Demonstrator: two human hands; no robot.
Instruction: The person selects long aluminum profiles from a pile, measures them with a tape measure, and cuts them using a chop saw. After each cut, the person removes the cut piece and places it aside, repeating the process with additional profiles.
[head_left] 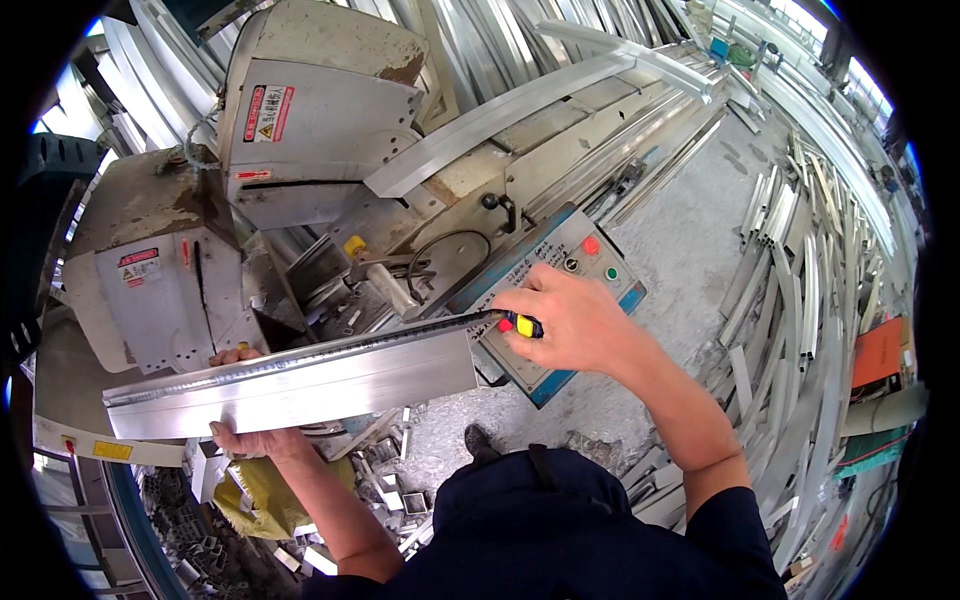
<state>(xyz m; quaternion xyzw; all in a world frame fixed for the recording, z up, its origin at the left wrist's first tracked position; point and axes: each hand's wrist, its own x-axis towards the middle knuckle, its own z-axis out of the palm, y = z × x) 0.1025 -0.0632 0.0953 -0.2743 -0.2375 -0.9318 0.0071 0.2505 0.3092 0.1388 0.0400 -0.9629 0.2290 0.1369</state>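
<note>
The person wears a dark navy top (570, 565). Its right sleeve (730, 535) is short, with a plain hem near the elbow; the left sleeve (345, 588) shows only as a dark patch. A narrow dark strap (541, 466) crosses rounded cloth at the waist. One dark shoe (480, 440) shows beyond. The left hand (262, 441) and right hand (580, 318) are bare.

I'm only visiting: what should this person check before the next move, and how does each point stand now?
1. Silver aluminium profile gripped by the left hand: ok.
2. Black-and-yellow tape measure held in the right hand: ok.
3. Dark metal tape blade drawn out along the profile's upper edge: ok.
4. Tape blade hooked on the profile's far end: cannot tell, too small.
5. Round green panel button uncovered by the hand: ok.
6. Profile clear of the grey metal machine housing: cannot tell.
</note>
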